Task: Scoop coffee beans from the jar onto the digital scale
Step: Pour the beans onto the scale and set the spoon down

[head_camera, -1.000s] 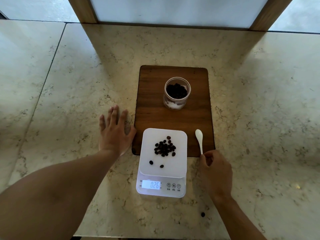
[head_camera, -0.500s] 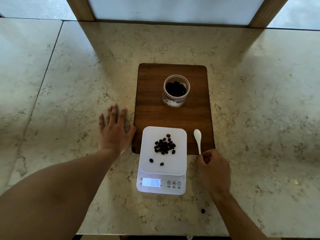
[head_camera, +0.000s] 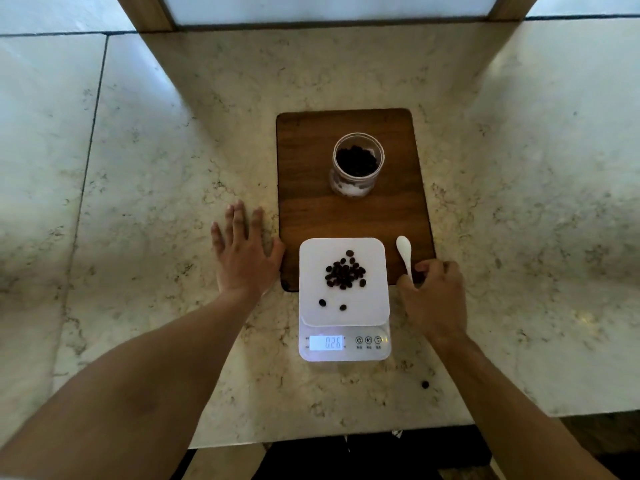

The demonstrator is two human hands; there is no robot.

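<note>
A clear jar point(head_camera: 356, 166) with dark coffee beans stands upright on a wooden board point(head_camera: 311, 209). In front of it a white digital scale point(head_camera: 343, 344) reads 026 and carries a small heap of coffee beans point(head_camera: 344, 271), with two loose ones nearer me. A white spoon point(head_camera: 404, 252) lies on the board to the right of the scale, bowl pointing away. My right hand point(head_camera: 433, 299) pinches the spoon's handle end. Left of the board, my left hand point(head_camera: 242, 254) lies flat on the counter with fingers spread.
One stray bean point(head_camera: 425, 384) lies on the marble counter point(head_camera: 156, 168) near its front edge, right of the scale. A wooden window frame point(head_camera: 149, 12) runs along the back. The counter's front edge is close below the scale.
Both hands and the spoon stay in place; the scale still reads 026. My head has drawn back a little, so the counter's front edge now shows.
</note>
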